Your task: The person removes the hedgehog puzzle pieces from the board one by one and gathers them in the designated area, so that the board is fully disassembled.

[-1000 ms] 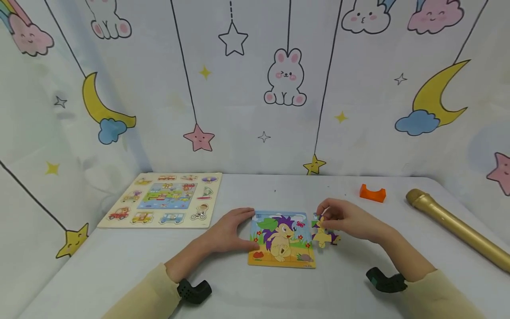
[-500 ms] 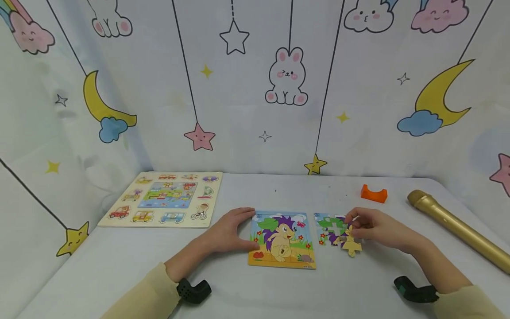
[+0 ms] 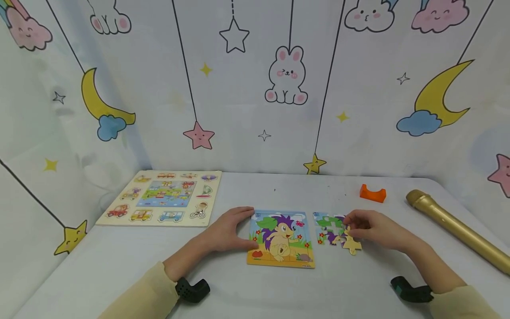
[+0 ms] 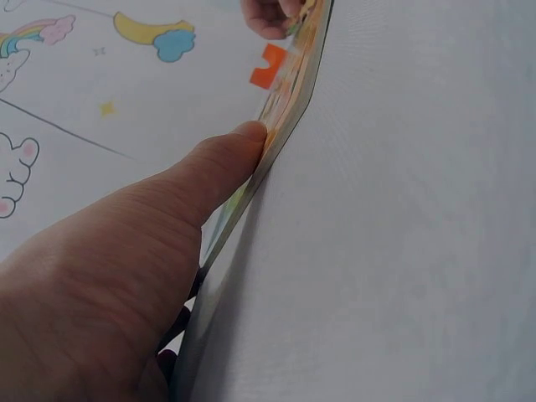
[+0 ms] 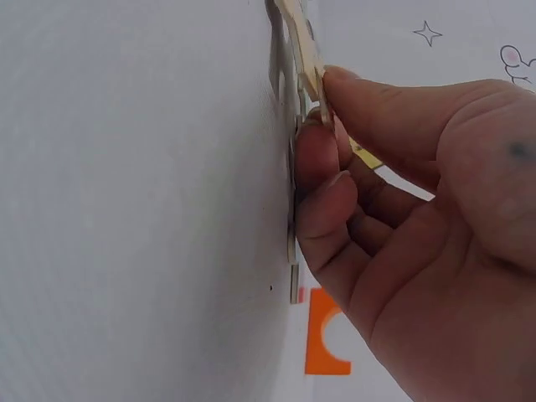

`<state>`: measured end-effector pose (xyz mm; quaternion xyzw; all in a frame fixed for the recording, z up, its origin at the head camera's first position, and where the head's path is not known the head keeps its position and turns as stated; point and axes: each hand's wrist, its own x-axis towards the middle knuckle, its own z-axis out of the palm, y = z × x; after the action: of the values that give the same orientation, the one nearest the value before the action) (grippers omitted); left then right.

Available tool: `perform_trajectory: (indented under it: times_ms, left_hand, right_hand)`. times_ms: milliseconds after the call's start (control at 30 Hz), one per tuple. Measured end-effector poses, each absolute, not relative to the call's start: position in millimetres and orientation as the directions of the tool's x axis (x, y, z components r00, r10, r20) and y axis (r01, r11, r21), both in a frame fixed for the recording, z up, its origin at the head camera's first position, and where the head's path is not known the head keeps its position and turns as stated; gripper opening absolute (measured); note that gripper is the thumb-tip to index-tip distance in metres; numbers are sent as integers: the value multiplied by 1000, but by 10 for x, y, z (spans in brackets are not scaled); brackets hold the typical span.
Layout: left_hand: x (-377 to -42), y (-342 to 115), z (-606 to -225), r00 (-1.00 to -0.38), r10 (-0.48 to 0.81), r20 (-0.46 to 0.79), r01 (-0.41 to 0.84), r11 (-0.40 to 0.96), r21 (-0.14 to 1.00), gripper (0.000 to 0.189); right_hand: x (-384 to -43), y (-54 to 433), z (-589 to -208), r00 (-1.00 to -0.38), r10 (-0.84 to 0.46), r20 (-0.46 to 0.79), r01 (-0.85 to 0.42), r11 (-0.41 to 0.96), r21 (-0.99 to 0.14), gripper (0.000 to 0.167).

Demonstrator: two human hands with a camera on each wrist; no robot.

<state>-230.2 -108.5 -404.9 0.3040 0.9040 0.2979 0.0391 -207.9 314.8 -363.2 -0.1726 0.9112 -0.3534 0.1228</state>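
Centrally, a square hedgehog puzzle board [image 3: 279,241] lies flat on a white table [image 3: 295,292]. The person's left hand [image 3: 227,230], thumb and fingers extended, touches its left side. Near the board's right edge, the right hand [image 3: 374,228] pinches a yellow puzzle piece [image 3: 352,246] beside other colourful pieces [image 3: 322,220].

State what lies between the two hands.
In the head view, the hedgehog board and, beside it, the puzzle pieces lie between the left hand and the right hand.
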Motion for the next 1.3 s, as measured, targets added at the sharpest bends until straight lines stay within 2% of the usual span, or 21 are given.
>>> perform_trajectory:
  times_ms: [367, 933, 1300]
  left_hand:
    - [-2302, -1083, -4050, -814, 571, 103, 519, 638, 569, 91]
    - [-2299, -1085, -4054, -817, 567, 103, 513, 635, 577, 91]
    - [-2304, -1088, -4055, -816, 569, 105, 516, 635, 574, 91]
  right_hand:
    - [-2069, 3099, -3648, -928, -368, -54, -267, 760, -593, 18]
    - [-2034, 3106, -3610, -939, -342, -13, -288, 810, -511, 19]
    - [-1985, 3121, -3527, -915, -382, -132, -246, 784, -570, 23]
